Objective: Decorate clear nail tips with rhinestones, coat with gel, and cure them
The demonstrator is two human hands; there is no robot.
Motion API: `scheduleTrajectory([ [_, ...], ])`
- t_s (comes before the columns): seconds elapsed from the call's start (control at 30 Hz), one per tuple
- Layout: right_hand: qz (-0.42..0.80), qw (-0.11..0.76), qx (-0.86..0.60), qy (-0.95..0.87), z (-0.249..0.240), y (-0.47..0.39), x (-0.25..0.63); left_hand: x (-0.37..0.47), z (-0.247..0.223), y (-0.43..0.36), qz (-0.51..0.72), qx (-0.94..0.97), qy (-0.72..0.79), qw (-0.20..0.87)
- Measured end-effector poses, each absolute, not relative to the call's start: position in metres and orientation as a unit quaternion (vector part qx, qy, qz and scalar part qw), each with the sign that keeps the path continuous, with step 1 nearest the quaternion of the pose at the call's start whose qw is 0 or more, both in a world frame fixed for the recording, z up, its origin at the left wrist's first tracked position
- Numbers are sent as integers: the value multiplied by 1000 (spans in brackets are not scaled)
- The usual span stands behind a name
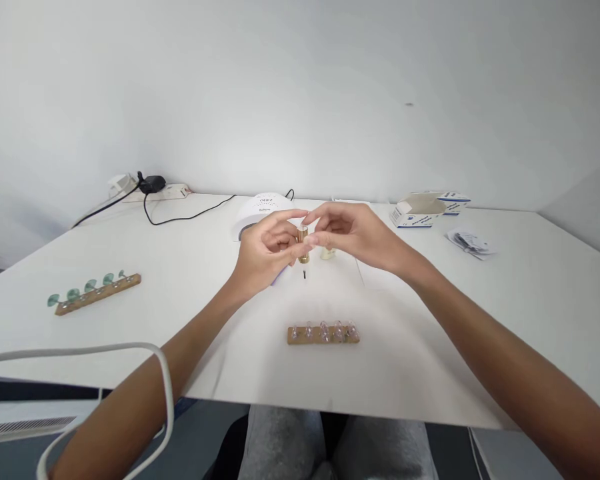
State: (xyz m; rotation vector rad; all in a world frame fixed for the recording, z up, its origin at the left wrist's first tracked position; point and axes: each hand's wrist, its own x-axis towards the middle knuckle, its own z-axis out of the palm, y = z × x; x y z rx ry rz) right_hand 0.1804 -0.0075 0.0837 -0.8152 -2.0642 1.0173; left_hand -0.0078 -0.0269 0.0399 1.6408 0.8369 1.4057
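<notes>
Above the table's middle, my left hand [267,250] and my right hand [357,233] are both closed with their fingertips on a gold nail polish cap [303,233]. A small dark brush tip [304,274] points down below it. Partly hidden behind my right fingers is a pale bottle [327,254]. Nearer to me lies a wooden stick [325,337] with several clear pinkish nail tips standing on it. A second wooden stick [100,293], at the left, carries several green nail tips.
A white nail lamp [263,205] stands behind my left hand. Opened white-and-blue boxes [420,212] and a small pile of packets [469,243] are at the back right. A power strip [173,191] with black cables lies back left; a white cable [165,380] crosses near my left forearm.
</notes>
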Motion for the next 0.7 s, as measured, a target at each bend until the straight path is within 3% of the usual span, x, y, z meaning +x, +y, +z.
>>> scheduleTrajectory([
  [0.1,314,341,-379,-801,72,12,212,-11,40,-21,574,618,339,418],
  [0.2,243,285,-447,-812,46,36,241,-16,37,-14,587,578,322,466],
  [0.43,274,268,-434,-815,-9,56,231,-19,31,-9,564,505,287,586],
  [0.7,295,274,-410,-818,-12,40,207,-15,32,-14,528,484,278,640],
])
